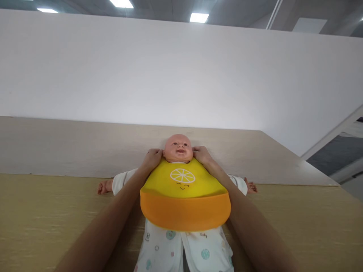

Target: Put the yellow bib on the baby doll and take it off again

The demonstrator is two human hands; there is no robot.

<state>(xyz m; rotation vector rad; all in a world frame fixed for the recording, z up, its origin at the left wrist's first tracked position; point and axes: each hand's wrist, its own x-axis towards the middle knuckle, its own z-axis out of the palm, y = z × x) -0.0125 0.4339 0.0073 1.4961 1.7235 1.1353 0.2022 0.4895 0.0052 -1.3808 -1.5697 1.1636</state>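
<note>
A baby doll (pixel 178 143) in white printed clothes (pixel 167 241) lies on its back with both arms stretched out sideways. Over its chest is a yellow bib (pixel 159 181) with a white citrus slice and a smiling face, and an orange catch pocket (pixel 185 211) along the bottom. My left hand (pixel 153 158) is closed on the bib's upper edge beside the doll's neck. On the other side of the head, my right hand (pixel 202 154) grips the opposite upper edge. The fingertips and the bib's strap ends are partly hidden behind the head.
The doll lies across two boards: a wood-toned tabletop (pixel 56 219) in front and a paler grey surface (pixel 70 147) behind. A white partition (pixel 181 75) rises at the back. Ceiling lights show above it. The table's edge slants away at the right.
</note>
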